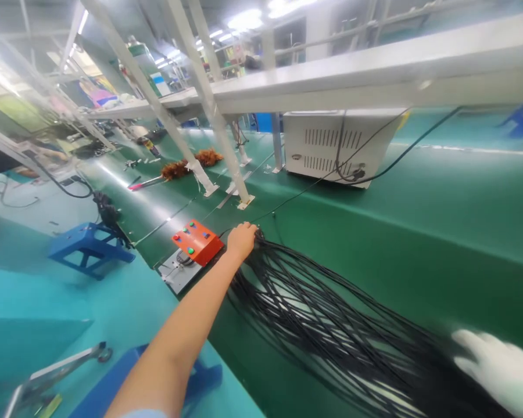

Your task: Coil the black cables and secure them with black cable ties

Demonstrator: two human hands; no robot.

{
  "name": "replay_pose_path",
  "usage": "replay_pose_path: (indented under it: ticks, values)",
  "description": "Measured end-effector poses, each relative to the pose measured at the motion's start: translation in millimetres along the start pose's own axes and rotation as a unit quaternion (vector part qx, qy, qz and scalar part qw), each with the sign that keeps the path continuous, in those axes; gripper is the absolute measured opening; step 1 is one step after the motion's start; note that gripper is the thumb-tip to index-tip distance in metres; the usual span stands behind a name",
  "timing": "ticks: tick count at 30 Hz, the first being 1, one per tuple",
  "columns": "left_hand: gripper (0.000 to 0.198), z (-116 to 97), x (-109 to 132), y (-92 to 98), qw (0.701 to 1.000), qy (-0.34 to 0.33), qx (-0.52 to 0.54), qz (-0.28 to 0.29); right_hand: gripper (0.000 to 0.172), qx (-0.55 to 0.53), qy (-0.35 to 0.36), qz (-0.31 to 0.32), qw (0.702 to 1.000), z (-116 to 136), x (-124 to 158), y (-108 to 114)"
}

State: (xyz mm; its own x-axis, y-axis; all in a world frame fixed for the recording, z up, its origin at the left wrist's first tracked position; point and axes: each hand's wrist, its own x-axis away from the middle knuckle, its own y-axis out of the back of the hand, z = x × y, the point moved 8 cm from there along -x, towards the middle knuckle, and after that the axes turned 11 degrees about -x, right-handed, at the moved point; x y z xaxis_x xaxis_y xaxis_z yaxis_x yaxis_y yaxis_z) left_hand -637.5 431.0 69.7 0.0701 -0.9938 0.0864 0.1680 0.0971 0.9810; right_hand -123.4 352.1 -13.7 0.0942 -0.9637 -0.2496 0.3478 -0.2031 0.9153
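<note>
A long bundle of black cables point(314, 296) lies fanned across the green bench top. My left hand point(242, 239), bare, is closed over the far end of the bundle, fingers curled round the cable ends; the ends themselves are mostly hidden. In a white glove, my right hand point(501, 366) is blurred at the lower right, beside the near part of the cables. Its fingers look stretched out, with the thumb apart. Just left of my left hand stands an orange control box point(198, 241) with coloured buttons, on a grey metal plate point(181, 276).
A white metal case point(337, 145) with vents and a plugged-in cord stands under the raised white shelf point(353, 75). Shelf posts point(224, 136) meet the bench ahead. Beyond lies a brown duster point(192, 164). Blue stools point(91, 244) stand left of the bench edge.
</note>
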Motion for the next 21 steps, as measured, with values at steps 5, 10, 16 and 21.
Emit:
replay_pose_path:
  ticks: [5,10,16,21]
  values:
    - [0.013,23.2,107.4,-34.7,0.992,0.085,0.068,0.062,0.031,-0.118,0.111,0.187,0.969,140.8,19.6,-28.3]
    - [0.023,29.2,171.4,-77.1,0.958,0.233,0.118,0.120,0.034,-0.084,0.305,0.154,0.936,273.2,77.5,-43.5]
    - [0.030,25.0,132.8,-121.0,0.919,0.312,0.198,0.138,0.060,-0.009,0.333,0.176,0.926,294.2,80.5,-89.0]
    - [0.030,38.8,140.9,-112.4,0.933,0.285,0.190,0.106,0.063,-0.013,0.303,0.172,0.937,292.8,69.8,-87.5]
